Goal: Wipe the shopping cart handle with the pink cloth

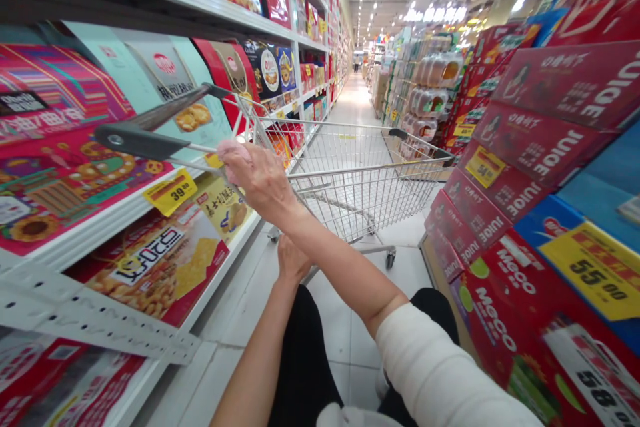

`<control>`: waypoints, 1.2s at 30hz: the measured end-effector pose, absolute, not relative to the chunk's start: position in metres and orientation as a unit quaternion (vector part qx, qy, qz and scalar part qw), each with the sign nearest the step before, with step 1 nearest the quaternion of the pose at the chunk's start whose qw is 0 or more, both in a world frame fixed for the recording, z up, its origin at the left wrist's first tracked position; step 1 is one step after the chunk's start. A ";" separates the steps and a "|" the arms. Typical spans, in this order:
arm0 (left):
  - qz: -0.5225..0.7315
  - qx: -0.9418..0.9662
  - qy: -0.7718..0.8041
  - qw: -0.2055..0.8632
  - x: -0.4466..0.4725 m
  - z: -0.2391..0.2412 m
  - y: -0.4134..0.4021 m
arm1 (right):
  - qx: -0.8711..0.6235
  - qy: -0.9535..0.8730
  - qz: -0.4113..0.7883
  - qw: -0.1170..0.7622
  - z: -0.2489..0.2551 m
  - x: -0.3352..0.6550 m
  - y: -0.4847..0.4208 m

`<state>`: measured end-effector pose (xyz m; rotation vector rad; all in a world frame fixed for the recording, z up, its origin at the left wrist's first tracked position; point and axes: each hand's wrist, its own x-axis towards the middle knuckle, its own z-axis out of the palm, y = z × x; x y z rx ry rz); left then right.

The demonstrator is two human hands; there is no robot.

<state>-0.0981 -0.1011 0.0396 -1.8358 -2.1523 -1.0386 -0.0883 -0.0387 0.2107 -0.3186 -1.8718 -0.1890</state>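
Note:
A shopping cart (pixel 360 170) of silver wire stands in front of me, its dark handle (pixel 165 110) on the left over the shelf edge. My right hand (pixel 265 180) reaches across to the cart's metal side bar below the handle. Its fingers are closed on a bunched pink cloth (pixel 234 155), pressed against the bar. Lower down, my left hand (pixel 291 257) is by the cart's lower frame, partly covered by my right forearm. The left fingers are hidden, so I cannot see what they grip.
Shelves with boxed snacks and a yellow price tag (pixel 173 192) line the left. Stacked red drink cartons (pixel 555 90) rise close on the right. A cart wheel (pixel 390 257) rests on the tiled floor (pixel 333 327). The aisle (pixel 350 103) runs on beyond the cart.

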 end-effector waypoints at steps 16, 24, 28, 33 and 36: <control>-0.333 -0.657 -0.674 0.051 -0.099 0.040 -0.098 | -0.142 -0.704 0.032 0.695 0.194 -0.104 0.007; -0.521 -0.466 -0.670 0.251 -0.144 0.100 -0.116 | -0.098 -0.666 0.063 0.737 0.195 -0.069 0.030; -0.575 -0.408 -0.605 0.370 -0.155 0.170 -0.119 | -0.079 -0.640 0.076 0.760 0.194 -0.043 0.041; -0.590 -0.535 -0.482 0.366 -0.152 0.252 -0.099 | -0.089 -0.637 0.136 0.754 0.189 -0.009 0.061; -0.561 -0.622 -0.460 0.293 -0.146 0.277 -0.080 | -0.096 -0.628 0.179 0.751 0.185 0.010 0.071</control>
